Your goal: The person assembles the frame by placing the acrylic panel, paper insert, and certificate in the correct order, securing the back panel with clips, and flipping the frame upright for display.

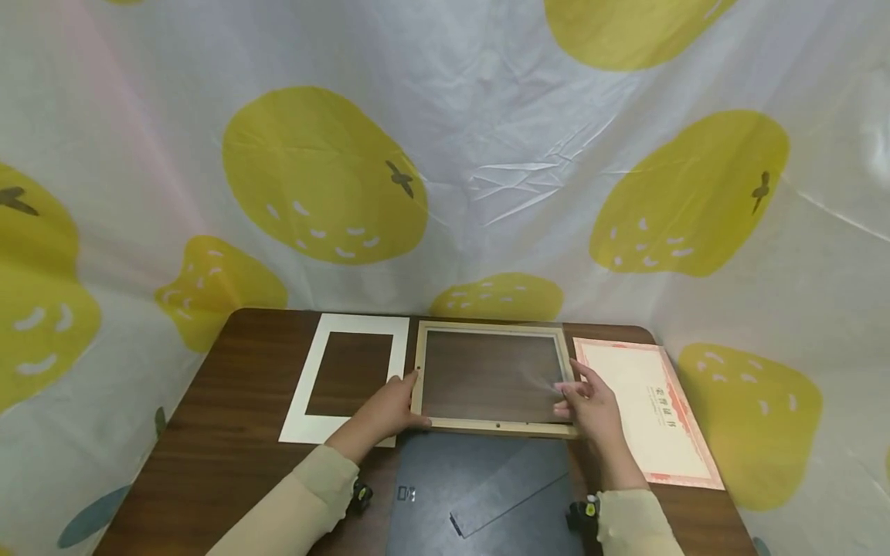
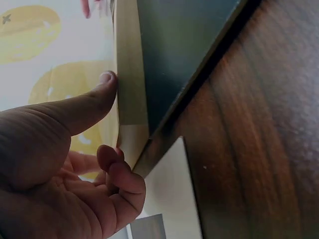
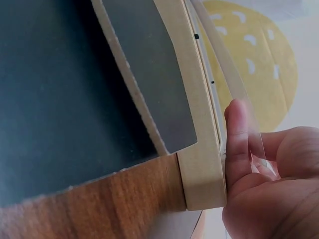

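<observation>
A light wooden picture frame lies on the table, with small dark fittings along its front bar. At its near left corner my left hand grips the wood, thumb on the front side and fingers by the left side. My right hand is at the right end of the frame. Between its thumb and fingers it pinches a clear plastic sheet, which bows up from the frame in the right wrist view. How far the sheet reaches across the frame is hard to see.
Nearer me lies a dark backing board with a stand leg and a small metal hanger. A white mat with a cut-out window is left of the frame. To the right rests a red-bordered certificate. A fruit-patterned curtain hangs behind the table.
</observation>
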A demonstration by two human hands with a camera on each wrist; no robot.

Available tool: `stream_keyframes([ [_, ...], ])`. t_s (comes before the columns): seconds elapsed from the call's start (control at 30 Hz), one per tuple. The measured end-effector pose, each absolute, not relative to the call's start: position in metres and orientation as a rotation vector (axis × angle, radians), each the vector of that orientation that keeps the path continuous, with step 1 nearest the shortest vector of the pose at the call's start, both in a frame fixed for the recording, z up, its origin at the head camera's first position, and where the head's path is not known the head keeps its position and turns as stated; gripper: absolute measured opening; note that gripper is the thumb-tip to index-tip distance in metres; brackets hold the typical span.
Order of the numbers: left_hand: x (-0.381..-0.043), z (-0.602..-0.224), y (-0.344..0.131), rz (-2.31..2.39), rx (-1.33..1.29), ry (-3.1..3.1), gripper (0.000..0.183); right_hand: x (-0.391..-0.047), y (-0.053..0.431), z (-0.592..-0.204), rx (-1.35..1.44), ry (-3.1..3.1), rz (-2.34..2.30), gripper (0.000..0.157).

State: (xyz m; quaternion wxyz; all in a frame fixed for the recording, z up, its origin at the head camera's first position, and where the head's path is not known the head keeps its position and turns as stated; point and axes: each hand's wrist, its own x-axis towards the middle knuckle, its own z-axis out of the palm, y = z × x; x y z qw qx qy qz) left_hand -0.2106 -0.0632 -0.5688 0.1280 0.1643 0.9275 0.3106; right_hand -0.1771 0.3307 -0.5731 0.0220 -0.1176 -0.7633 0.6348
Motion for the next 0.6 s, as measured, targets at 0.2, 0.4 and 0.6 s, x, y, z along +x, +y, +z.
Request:
stream_keyframes([
  [0.2,-0.2084,-0.5693,-0.0633,0.842,0.471,2.712,0.112,-0.1784,0.3283,-0.5736,-0.347,-2.382,1.941,0.063],
  [0.4,-0.2073,-0.5683,-0.0615,0.810,0.449,2.746,0.111,-0.1804,0.3237,-0.5785,-0.352,-2.458,1.838,0.054],
  [0.6,-0.2058,-0.5662,-0.0577,0.777,0.430,2.752,0.109,-0.1812,0.3208,-0.5771,-0.399,-2.588,1.606,0.050],
])
